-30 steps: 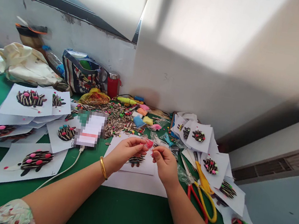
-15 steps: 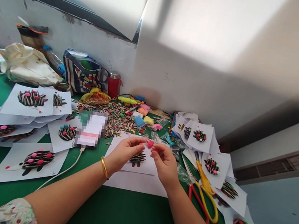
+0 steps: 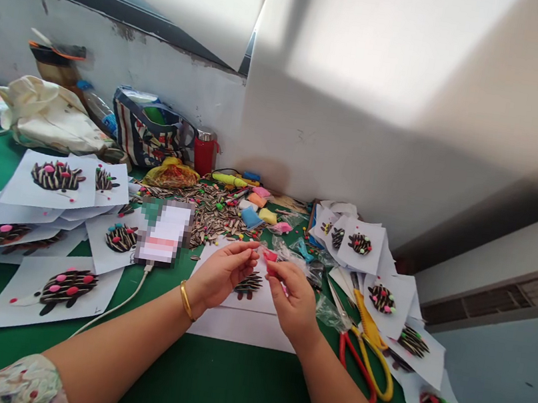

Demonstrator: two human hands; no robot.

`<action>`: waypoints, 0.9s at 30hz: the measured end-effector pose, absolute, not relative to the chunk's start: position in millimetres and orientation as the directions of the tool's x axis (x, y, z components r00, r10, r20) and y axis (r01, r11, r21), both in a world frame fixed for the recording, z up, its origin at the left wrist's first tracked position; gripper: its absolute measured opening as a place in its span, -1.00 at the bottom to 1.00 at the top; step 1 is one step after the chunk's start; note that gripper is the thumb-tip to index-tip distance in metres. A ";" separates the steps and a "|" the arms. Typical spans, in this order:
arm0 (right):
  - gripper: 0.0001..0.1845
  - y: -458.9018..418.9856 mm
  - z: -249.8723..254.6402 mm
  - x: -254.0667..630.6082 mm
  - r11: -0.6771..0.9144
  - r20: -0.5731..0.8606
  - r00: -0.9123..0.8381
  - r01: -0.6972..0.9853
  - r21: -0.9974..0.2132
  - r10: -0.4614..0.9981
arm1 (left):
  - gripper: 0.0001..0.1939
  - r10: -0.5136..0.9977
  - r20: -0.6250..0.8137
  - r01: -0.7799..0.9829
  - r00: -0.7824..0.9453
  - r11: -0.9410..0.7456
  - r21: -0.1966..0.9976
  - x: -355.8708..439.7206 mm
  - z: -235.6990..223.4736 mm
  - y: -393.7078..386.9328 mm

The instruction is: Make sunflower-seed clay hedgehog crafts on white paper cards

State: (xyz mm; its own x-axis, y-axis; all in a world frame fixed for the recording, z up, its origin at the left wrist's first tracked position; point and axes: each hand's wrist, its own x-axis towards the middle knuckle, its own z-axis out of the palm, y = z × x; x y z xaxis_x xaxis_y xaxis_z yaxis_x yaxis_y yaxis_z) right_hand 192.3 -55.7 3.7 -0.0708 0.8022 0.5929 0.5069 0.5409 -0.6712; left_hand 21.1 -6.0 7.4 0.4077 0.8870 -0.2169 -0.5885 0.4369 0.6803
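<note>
Over a white sheet [image 3: 240, 328] and a smaller white card [image 3: 261, 303], both my hands are raised close together. A lump of pink modelling clay [image 3: 270, 255] sits at the fingertips of my right hand [image 3: 293, 299], which is closed on it. My left hand [image 3: 224, 274] has thumb and forefinger pinched together; whatever is between them is too small to make out. On the card below and between the hands lies a hedgehog figure made of striped sunflower seeds [image 3: 249, 283], partly hidden by my left fingers.
Sunflower seeds [image 3: 214, 213] lie heaped behind, beside coloured clay packets [image 3: 250, 217]. A phone [image 3: 163, 233] with a cable is at left. Seed-picture cards [image 3: 66, 289] are piled at left, more cards [image 3: 389, 293] at right. Scissors [image 3: 362, 350] lie by my right forearm.
My hands have drawn apart slightly. The pink clay, earlier between both hands' fingertips, is now at my right fingertips, and my right hand has turned and shifted a little left.
</note>
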 end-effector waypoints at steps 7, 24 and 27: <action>-0.91 -61.7 1.5 178.0 0.615 0.565 -0.261 0.461 -0.640 0.783 | -0.79 0.882 -0.141 -0.614 0.450 0.420 0.668 27.7 3.5 -14.6; -0.71 -62.9 -5.0 167.5 0.670 0.666 -0.254 0.554 -0.495 0.702 | -0.83 0.783 -0.168 -0.694 0.599 0.612 0.380 28.3 6.6 -15.3; -0.71 -64.7 -6.7 160.8 0.698 0.650 -0.338 0.569 -0.435 0.681 | -0.84 0.777 -0.190 -0.678 0.600 0.620 0.395 29.5 5.3 -15.4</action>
